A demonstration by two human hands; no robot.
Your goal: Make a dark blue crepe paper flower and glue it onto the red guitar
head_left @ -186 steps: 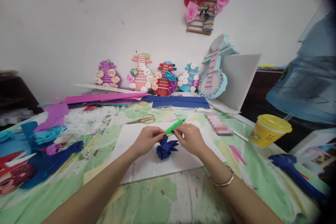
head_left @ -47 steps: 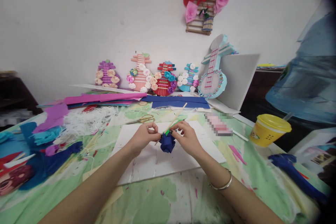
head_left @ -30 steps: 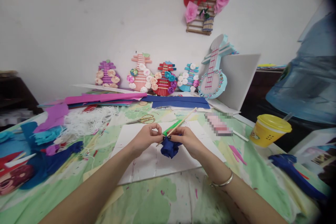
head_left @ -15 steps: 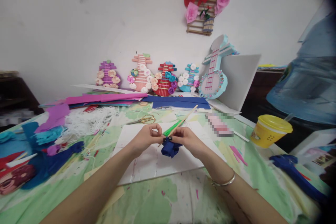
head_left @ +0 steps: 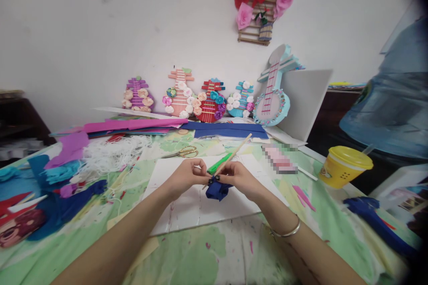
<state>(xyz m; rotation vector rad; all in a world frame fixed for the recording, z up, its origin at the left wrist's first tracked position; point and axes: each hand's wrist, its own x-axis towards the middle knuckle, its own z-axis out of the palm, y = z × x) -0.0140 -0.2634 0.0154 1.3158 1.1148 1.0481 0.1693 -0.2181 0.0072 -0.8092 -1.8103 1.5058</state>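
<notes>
Dark-blue crumpled paper-like bundle [head_left: 217, 191] sits mid-frame, over the flat white board [head_left: 187, 213] on the green-patterned tabletop [head_left: 190, 254]. It hangs just below and on the near side of both grips; can't tell if it touches the board.

Left hand [head_left: 187, 176]: thumb and index pressed together, pinching the bundle's upper edge where the stick crosses. Right hand [head_left: 239, 178]: thumb and fingers pinching the same spot from the other side. Fingertips nearly touch.

Key relation: the thin pale wooden stick [head_left: 240, 146] runs diagonally, short end near-left under the left fingertips, long end far-right past the right fingers. Bundle's bulk sits right of the pinch point, so right hand is nearer.

Bright-green narrow piece [head_left: 218, 164] lies along the stick's far-left side, roughly parallel; can't tell if held. Gold-handled scissors [head_left: 189, 152] lie beyond the left hand, off the board.
</notes>
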